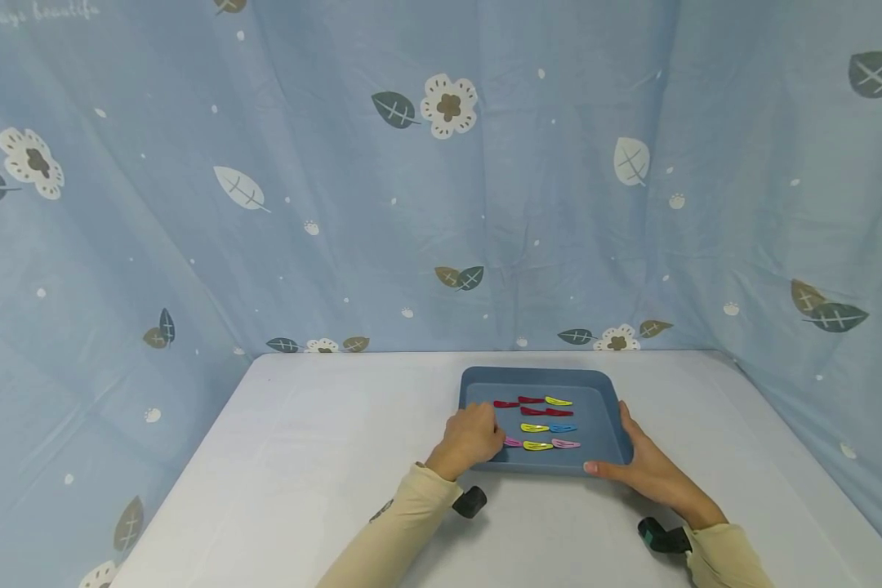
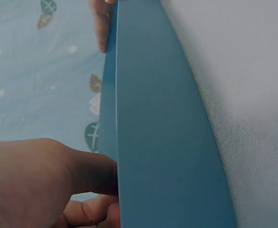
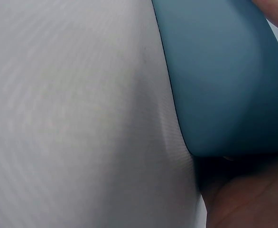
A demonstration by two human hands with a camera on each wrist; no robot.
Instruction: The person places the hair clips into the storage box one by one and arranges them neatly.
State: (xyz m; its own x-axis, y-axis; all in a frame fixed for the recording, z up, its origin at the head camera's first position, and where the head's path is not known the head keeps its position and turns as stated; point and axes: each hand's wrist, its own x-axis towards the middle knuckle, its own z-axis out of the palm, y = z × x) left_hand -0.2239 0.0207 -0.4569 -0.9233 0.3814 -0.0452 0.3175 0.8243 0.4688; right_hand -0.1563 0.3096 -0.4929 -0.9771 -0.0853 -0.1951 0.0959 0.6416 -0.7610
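Observation:
A shallow blue-grey tray (image 1: 595, 408) stands on the table. In its lower left my left hand (image 1: 470, 437) reaches over the front wall, fingers curled down at a pink hair clip (image 1: 513, 442). The clip's left end is hidden under the fingers, and in the left wrist view the fingertips vanish behind the tray wall (image 2: 158, 118). My right hand (image 1: 654, 469) holds the tray's front right corner, thumb on the front side and fingers along the right side. In the right wrist view, the palm sits against the tray's rounded corner (image 3: 224, 95).
Several hair clips lie in rows in the tray: red ones (image 1: 532, 412) and a yellow one (image 1: 559, 401) at the back, a blue one (image 1: 562, 428) mid-tray, a light pink one (image 1: 566, 443) in front. White cloth covers the table (image 1: 323, 441); a patterned blue curtain (image 1: 529, 204) hangs behind.

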